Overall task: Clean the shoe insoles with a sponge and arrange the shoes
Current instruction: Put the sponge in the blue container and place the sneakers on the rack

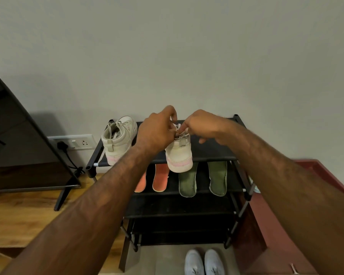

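Top shelf of black shoe rack point(213, 153): two cream high-top shoes with pink soles. Left shoe point(118, 139) near left end, heel toward camera, toe toward wall and angled slightly right. Right shoe point(179, 153) near shelf centre, heel hanging over front rail, long axis front-to-back, toe toward wall, hidden behind hands.

Left hand point(157, 132) and right hand point(201, 126) both at collar of right shoe. Left fingers point(173, 116) pinched on lace or tongue at shoe opening; right fingers point(184, 129) pinched on same spot, remaining right fingers loose and spread. Exact item pinched (lace vs tongue) too small to tell.

Second shelf: pair of orange insoles point(160, 178), left one partly hidden by forearm, and pair of green insoles point(216, 178), all lying lengthwise front-to-back, side by side, apart from one another. No sponge in view. White shoes point(204, 262) on floor in front of rack.

Judged stage: arranging; tidying laces of right shoe.

Risks:
- Heel overhang past front rail; upward or rearward tug on laces likely to tip shoe off shelf onto insoles below.
- Fabric shelf possibly sagging; shoe may lean once released.
- Forearm close to left shoe; sideways sweep could knock it.
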Tool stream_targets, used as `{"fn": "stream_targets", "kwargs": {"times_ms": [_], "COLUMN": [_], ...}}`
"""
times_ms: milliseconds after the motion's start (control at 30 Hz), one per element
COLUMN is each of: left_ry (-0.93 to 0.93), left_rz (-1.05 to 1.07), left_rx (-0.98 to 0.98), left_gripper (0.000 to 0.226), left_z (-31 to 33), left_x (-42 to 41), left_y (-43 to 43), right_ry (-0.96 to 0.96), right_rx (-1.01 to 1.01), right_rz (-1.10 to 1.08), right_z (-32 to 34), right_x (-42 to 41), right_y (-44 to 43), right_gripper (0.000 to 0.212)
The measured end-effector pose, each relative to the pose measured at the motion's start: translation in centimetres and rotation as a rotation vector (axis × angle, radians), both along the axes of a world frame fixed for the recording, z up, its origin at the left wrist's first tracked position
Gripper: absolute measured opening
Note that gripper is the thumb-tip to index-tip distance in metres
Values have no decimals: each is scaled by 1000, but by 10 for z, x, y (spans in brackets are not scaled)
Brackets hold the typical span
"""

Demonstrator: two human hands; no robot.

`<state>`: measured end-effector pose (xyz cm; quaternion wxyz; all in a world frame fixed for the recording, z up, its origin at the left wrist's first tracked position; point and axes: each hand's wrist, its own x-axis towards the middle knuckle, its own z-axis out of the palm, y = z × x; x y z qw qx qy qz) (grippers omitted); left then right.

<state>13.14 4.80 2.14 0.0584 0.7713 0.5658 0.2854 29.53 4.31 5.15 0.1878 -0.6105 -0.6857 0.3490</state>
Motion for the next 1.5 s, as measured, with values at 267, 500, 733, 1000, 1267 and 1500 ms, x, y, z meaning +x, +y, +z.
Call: {"fn": "stream_targets", "kwargs": {"times_ms": [267, 500, 733, 1000, 1267, 1500], "left_ry": [56, -142, -311, -424, -357, -219], "left_rz": [4, -9, 76, 246, 294, 219], "left_rx": [-5, -137, -102, -519, -744, -538], "left_gripper": [15, 16, 17, 43, 40, 33], "left_z": [1, 0, -9, -4, -6, 11], "left_x": [0, -6, -3, -1, 13, -16], "left_y": [-5, -2, -3, 1, -3, 14], "right_ry": [-177, 4, -325, -170, 55, 133], "right_rx": [66, 106, 273, 100, -63, 75], "right_rz": [138, -91, -244, -315, -361, -397], "right_z": [0, 2, -14, -26, -40, -25], "right_x": [-6, -13, -34, -30, -27, -54], "right_y": [-5, 9, 32, 28, 23, 23], "right_gripper": [25, 7, 15, 19, 22, 16]}}
